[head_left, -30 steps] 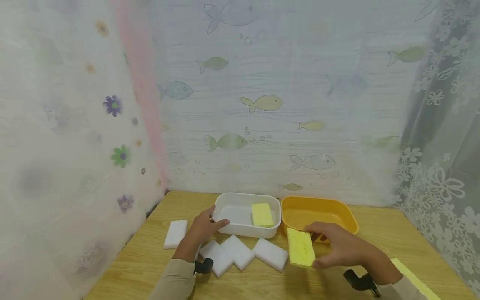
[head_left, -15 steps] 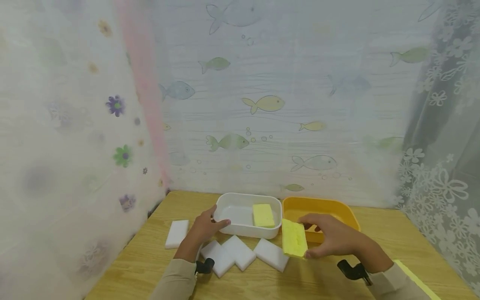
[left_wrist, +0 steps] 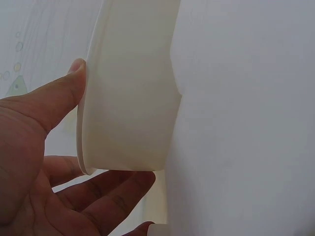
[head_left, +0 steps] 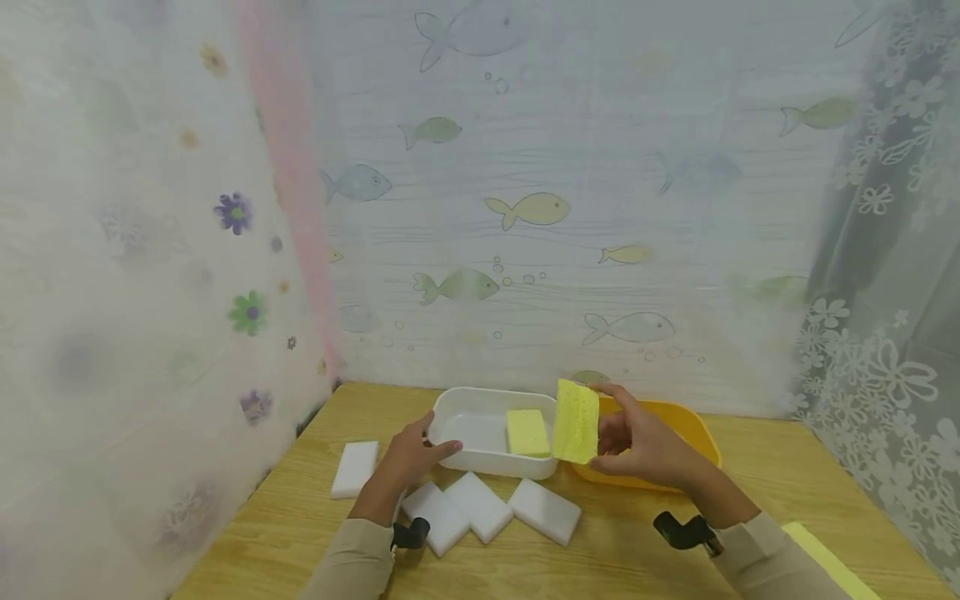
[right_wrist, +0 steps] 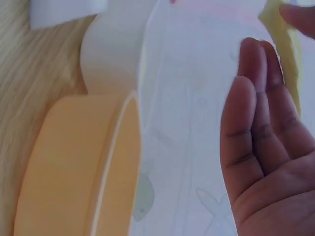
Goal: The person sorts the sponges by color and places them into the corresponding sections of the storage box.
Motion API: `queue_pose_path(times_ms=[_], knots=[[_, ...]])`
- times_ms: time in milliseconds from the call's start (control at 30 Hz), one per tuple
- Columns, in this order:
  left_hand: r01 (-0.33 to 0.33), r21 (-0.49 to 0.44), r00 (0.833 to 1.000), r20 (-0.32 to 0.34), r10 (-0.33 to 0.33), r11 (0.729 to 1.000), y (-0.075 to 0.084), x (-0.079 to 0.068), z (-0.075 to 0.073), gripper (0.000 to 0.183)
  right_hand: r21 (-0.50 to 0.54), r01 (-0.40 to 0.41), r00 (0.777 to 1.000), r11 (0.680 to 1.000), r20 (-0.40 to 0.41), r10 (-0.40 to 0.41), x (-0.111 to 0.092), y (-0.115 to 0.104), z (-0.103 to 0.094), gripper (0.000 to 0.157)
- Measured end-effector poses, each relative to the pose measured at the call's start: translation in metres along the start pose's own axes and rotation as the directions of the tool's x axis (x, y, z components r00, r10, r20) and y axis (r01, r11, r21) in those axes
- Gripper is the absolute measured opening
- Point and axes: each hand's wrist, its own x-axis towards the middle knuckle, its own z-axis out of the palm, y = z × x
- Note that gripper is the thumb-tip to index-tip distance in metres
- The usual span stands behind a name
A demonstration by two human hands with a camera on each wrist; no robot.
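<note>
Work looks partway: one yellow sponge point(head_left: 528, 433) in white container point(head_left: 491, 462); second yellow sponge point(head_left: 576, 421) raised, pinched in your right hand point(head_left: 648, 442), by orange container point(head_left: 688, 427), not set down; white sponges point(head_left: 478, 507) outside both
Your left hand point(head_left: 412, 447) grips white container's left end; only left wrist view shows fingers point(left_wrist: 115, 199) along outer wall

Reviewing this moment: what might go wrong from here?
1. The right hand pinches the yellow sponge near one edge, so it might slip out.
2. In the head view, the sponge overlaps the boundary between the white container and the orange container; released there, it could catch on a rim.
3. The left hand grips the white container's end; a tug might drag it into the white pads in front.
</note>
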Motion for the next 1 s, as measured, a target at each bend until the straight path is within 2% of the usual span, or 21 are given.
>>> queue_pose_path(times_ms=[133,233,433,533,833,1000], knots=[[-0.009,0.004,1.000,-0.001,0.009,1.000,-0.002,0.001,0.001,0.104,0.159,-0.039,0.998,0.986,-0.048,0.047,0.009,-0.003,0.002,0.103],[-0.009,0.006,1.000,-0.001,0.009,1.000,-0.002,0.002,0.001,0.105,0.204,-0.082,0.993,0.976,-0.067,0.097,0.014,-0.004,0.004,0.105],[-0.008,0.008,1.000,-0.004,0.008,1.000,-0.001,0.001,0.001,0.105,0.177,-0.168,0.978,0.970,-0.091,0.186,0.022,-0.007,0.006,0.110],[-0.005,0.011,1.000,-0.004,0.005,1.000,0.000,0.000,0.000,0.105,0.153,-0.186,0.975,0.971,-0.092,0.201,0.026,-0.007,0.008,0.111],[-0.005,0.007,1.000,-0.003,0.005,1.000,-0.001,-0.001,0.000,0.104,0.074,-0.157,0.986,0.985,-0.041,0.161,0.042,-0.003,0.010,0.107],[-0.004,0.008,1.000,-0.005,0.004,1.000,0.001,-0.001,-0.001,0.104,0.011,-0.158,0.987,0.987,-0.033,0.158,0.051,-0.005,0.013,0.110]])
